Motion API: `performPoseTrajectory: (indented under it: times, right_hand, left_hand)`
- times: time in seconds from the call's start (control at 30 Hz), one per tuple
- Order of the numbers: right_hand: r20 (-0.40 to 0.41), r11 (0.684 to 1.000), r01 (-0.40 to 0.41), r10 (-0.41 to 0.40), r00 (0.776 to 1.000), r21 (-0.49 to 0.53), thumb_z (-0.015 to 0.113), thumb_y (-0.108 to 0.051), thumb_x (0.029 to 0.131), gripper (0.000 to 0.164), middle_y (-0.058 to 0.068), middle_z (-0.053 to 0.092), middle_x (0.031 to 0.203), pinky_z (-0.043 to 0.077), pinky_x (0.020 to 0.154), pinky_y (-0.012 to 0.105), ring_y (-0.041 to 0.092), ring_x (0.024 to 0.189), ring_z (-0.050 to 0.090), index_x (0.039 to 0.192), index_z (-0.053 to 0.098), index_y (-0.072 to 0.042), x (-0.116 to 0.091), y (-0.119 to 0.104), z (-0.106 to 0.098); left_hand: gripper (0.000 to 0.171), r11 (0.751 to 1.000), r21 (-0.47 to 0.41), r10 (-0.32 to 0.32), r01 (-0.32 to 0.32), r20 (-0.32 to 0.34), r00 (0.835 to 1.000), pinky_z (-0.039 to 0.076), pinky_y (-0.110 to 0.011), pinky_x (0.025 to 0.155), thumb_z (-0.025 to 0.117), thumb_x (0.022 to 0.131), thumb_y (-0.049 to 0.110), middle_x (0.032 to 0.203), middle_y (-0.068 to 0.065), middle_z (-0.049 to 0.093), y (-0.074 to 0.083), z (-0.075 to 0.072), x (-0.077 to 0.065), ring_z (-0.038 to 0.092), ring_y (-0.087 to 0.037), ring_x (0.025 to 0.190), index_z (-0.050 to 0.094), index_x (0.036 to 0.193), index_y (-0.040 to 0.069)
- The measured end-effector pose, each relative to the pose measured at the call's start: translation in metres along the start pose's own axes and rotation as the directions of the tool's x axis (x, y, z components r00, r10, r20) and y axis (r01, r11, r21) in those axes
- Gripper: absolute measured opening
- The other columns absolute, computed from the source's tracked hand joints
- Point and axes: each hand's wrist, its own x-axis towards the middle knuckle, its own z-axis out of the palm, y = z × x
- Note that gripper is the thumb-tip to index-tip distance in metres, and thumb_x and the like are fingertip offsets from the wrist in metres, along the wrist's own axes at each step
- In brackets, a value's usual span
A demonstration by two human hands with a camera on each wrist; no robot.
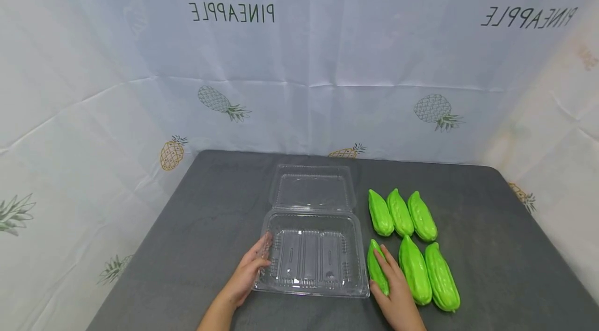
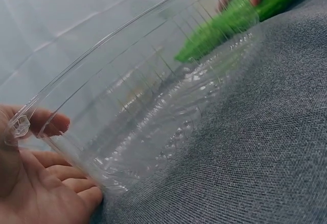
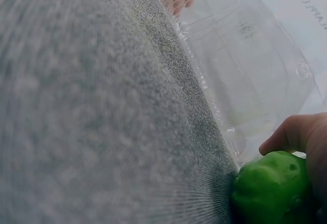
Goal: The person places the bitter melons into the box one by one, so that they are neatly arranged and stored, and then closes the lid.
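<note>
A clear plastic clamshell box (image 1: 309, 255) lies with its lid (image 1: 312, 188) folded back behind it. My left hand (image 1: 248, 271) holds the box at its left side; in the left wrist view the thumb reaches over the rim and the fingers lie along the outer wall. Just right of the box, my right hand (image 1: 395, 294) grips a bright green bitter melon (image 1: 375, 269), the thumb on its left side and the fingers over its top. In the right wrist view, the blunt end of that melon (image 3: 271, 188) shows below the thumb. Inside the box nothing lies.
Two more bitter melons (image 1: 415, 271) lie right of my right hand, close together. Behind them sits a row of three others (image 1: 399, 214). Everything stands on a dark grey cloth-covered table (image 1: 210, 201), with a pale pineapple-print curtain (image 1: 309, 50) around its back and sides.
</note>
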Motion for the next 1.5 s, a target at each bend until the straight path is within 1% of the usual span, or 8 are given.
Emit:
performPoseTrajectory:
  times: [0.13,0.47,0.87,1.1,1.23,1.33,1.4,1.5]
  right_hand:
    - [-0.009,1.0,-0.006,0.006,1.0,-0.008,0.068,-0.001,0.077,0.065,0.018,0.04,0.144,0.047,0.085,0.053,0.036,0.122,0.042,0.138,0.046,-0.007,0.001,-0.002,0.001]
    - [-0.022,0.999,-0.014,0.013,1.0,-0.037,0.069,0.001,0.075,0.064,0.021,0.041,0.141,0.047,0.084,0.053,0.041,0.12,0.046,0.135,0.047,0.0,0.001,-0.005,0.0]
    - [0.098,0.969,-0.223,0.213,0.972,0.11,0.059,-0.004,0.087,0.06,0.025,0.028,0.148,0.037,0.094,0.064,0.049,0.131,0.03,0.142,0.035,0.002,0.009,-0.02,-0.02]
    - [0.034,0.975,-0.184,0.182,0.983,0.121,0.062,-0.008,0.087,0.062,0.023,0.03,0.148,0.033,0.094,0.065,0.051,0.131,0.028,0.143,0.035,-0.003,0.015,-0.023,-0.033]
    - [-0.002,0.98,-0.15,0.152,0.988,0.134,0.062,-0.009,0.088,0.064,0.021,0.029,0.149,0.032,0.094,0.066,0.048,0.133,0.027,0.145,0.033,-0.007,0.02,-0.027,-0.037]
    - [-0.036,0.982,-0.126,0.132,0.991,0.142,0.063,-0.009,0.088,0.064,0.019,0.03,0.149,0.033,0.096,0.062,0.038,0.137,0.026,0.145,0.034,-0.01,0.023,-0.032,-0.038]
    - [-0.051,0.981,-0.12,0.129,0.99,0.151,0.062,-0.009,0.088,0.063,0.018,0.031,0.149,0.034,0.097,0.059,0.022,0.14,0.023,0.145,0.035,-0.011,0.027,-0.036,-0.037]
    - [-0.049,0.974,-0.122,0.134,0.99,0.19,0.062,-0.008,0.088,0.062,0.017,0.032,0.149,0.032,0.099,0.059,0.02,0.139,0.023,0.144,0.035,-0.008,0.035,-0.042,-0.035]
  left_hand:
    - [0.071,1.0,-0.003,-0.006,0.006,0.001,1.0,0.021,0.001,0.097,0.041,0.088,0.0,0.156,-0.019,-0.001,0.0,0.0,0.0,-0.004,-0.032,0.143,0.003,0.147,-0.006]
    - [0.071,1.0,-0.003,-0.008,0.008,0.016,1.0,0.019,0.001,0.097,0.04,0.088,0.0,0.156,-0.019,-0.003,0.001,0.001,0.001,-0.006,-0.032,0.143,0.002,0.147,-0.005]
    - [0.073,0.999,0.016,-0.039,0.039,0.025,0.999,0.017,0.002,0.095,0.041,0.087,0.0,0.156,-0.018,-0.006,0.004,0.003,0.003,-0.009,-0.031,0.143,0.0,0.147,-0.005]
    - [0.072,0.999,0.027,-0.041,0.041,0.026,0.999,0.013,-0.005,0.102,0.039,0.088,0.0,0.156,-0.017,-0.006,0.004,0.003,0.004,-0.009,-0.031,0.144,0.0,0.148,-0.004]
    - [0.072,0.999,0.029,-0.038,0.037,0.035,0.999,0.013,-0.003,0.101,0.039,0.088,0.0,0.156,-0.017,-0.006,0.003,0.002,0.004,-0.009,-0.03,0.144,-0.001,0.148,-0.005]
    - [0.072,0.999,0.023,-0.04,0.039,0.033,0.999,0.008,-0.015,0.109,0.039,0.088,-0.001,0.156,-0.017,-0.006,0.003,0.002,0.004,-0.01,-0.03,0.144,-0.001,0.147,-0.005]
    - [0.072,0.999,0.022,-0.044,0.044,0.024,0.999,0.005,-0.022,0.11,0.04,0.088,0.0,0.156,-0.017,-0.005,0.003,0.002,0.004,-0.009,-0.03,0.144,0.0,0.148,-0.004]
    - [0.072,0.999,0.016,-0.04,0.039,0.009,0.999,0.005,-0.025,0.112,0.04,0.088,-0.001,0.156,-0.018,-0.004,0.003,0.003,0.004,-0.008,-0.031,0.143,0.001,0.148,-0.005]
